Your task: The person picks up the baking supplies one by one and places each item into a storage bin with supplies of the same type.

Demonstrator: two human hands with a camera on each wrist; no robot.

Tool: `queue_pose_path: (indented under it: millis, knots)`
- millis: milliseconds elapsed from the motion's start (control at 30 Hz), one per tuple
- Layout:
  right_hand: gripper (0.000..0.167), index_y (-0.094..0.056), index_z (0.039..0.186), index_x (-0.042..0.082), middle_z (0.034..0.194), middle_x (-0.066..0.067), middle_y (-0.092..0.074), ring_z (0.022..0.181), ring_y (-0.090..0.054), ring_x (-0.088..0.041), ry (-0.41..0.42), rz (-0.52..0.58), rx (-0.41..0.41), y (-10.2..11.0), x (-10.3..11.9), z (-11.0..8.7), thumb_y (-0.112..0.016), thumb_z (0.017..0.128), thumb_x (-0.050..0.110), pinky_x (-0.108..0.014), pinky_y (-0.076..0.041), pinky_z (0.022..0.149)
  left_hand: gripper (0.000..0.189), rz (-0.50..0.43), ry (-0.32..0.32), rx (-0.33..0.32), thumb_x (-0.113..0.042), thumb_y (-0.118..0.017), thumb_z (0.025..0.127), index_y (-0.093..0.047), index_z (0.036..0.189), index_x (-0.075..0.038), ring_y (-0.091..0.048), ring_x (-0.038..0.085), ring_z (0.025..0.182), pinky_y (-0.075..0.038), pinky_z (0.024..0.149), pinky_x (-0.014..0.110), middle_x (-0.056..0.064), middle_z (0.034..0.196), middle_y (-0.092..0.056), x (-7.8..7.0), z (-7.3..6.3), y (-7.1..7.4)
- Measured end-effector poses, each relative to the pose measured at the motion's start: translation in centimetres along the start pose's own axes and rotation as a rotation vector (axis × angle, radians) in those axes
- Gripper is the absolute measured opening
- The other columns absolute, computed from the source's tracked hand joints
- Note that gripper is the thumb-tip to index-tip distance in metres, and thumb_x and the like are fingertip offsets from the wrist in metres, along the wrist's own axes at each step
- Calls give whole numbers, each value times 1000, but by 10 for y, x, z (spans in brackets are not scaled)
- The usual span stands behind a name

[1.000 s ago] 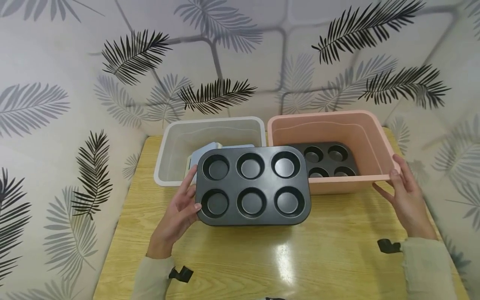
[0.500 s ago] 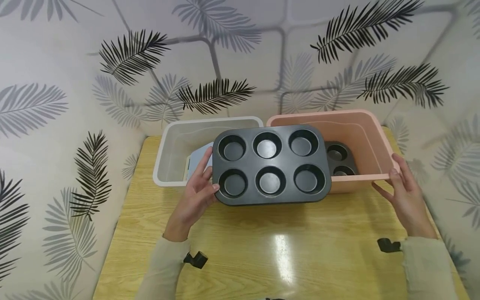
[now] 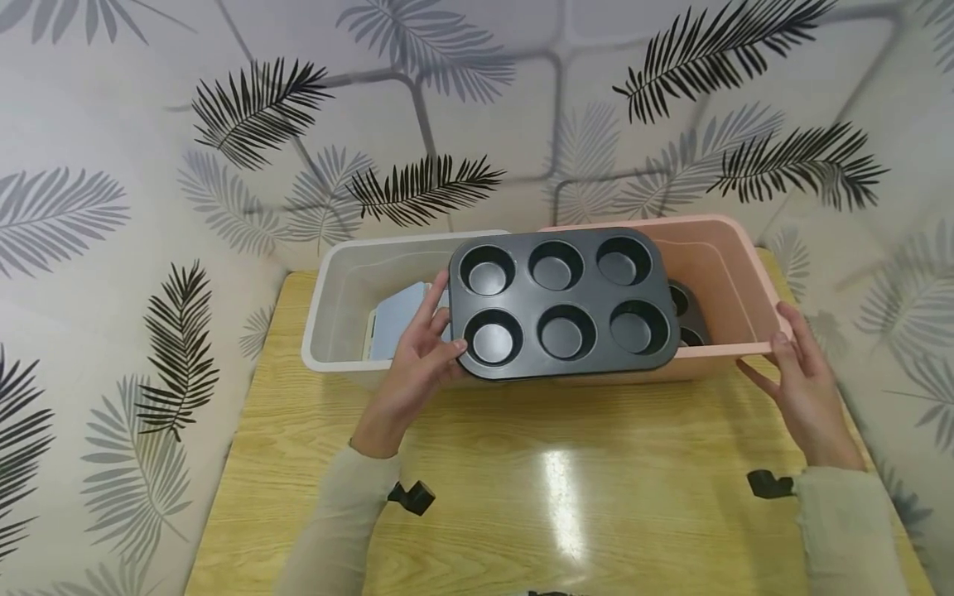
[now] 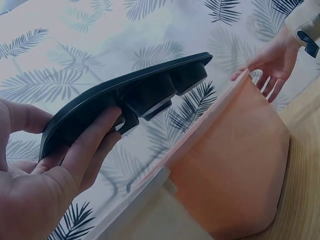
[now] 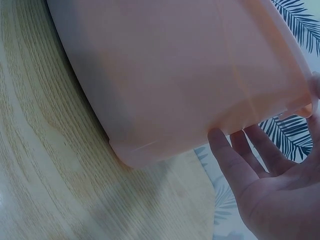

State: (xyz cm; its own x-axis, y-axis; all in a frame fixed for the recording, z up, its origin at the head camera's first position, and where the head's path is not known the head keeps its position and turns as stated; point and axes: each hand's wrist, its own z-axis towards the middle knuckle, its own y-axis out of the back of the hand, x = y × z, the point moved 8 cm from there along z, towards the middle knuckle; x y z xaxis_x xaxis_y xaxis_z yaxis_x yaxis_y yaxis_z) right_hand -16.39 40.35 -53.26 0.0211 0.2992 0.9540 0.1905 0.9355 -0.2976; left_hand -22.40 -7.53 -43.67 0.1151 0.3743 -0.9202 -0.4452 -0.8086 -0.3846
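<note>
My left hand (image 3: 419, 364) grips a dark six-sided view of nothing else but the left end of a dark grey muffin tin (image 3: 525, 331), thumb on top and fingers beneath. The left wrist view shows the tin (image 4: 145, 92) raised above the bins, its cup undersides facing down. It overlaps both bins in the head view. My right hand (image 3: 812, 389) holds the rim of the pink plastic bin (image 3: 726, 265) at its front right corner. In the right wrist view fingertips (image 5: 216, 137) touch the bin's outer wall. Inside the pink bin lies a second muffin tin (image 3: 695, 319), mostly hidden.
A pale grey bin (image 3: 335, 302) stands left of the pink one, with light blue flat things (image 3: 397, 319) in it. Both rest on a wooden table (image 3: 477, 472). A leaf-patterned wall covering (image 3: 522, 108) rises behind and at the sides.
My left hand has carried the muffin tin to the right and away from me, from in front of the bins to over the pink bin. My right hand has stayed at the bin's corner.
</note>
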Motion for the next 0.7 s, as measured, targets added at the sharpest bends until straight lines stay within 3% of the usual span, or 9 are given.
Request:
queue_pose_path:
  millis: [333,567,700]
  knots:
    - [57,-36,172,29,154,5,-41,126,-64,0,0,17,12,0,-2,-1,-50,117,19,-21,-64,90,93,-19,12,15,11,-49,103,-14,177,-32,-73,17,108,-67,80,34,1,138,-58,8,29,-22]
    - [57,-36,172,30,160,4,-37,126,-62,-1,-8,-11,4,-1,-2,0,-49,117,21,-20,-64,89,92,-58,33,-5,10,-49,103,-14,177,-34,-71,21,107,-67,79,34,2,139,-56,18,46,-31]
    - [57,-35,172,30,161,3,-36,127,-63,0,0,-5,15,0,-1,1,-48,118,20,-20,-64,90,92,-67,52,-13,11,-50,104,-17,177,-35,-70,16,97,-63,73,28,2,137,-56,23,55,-39]
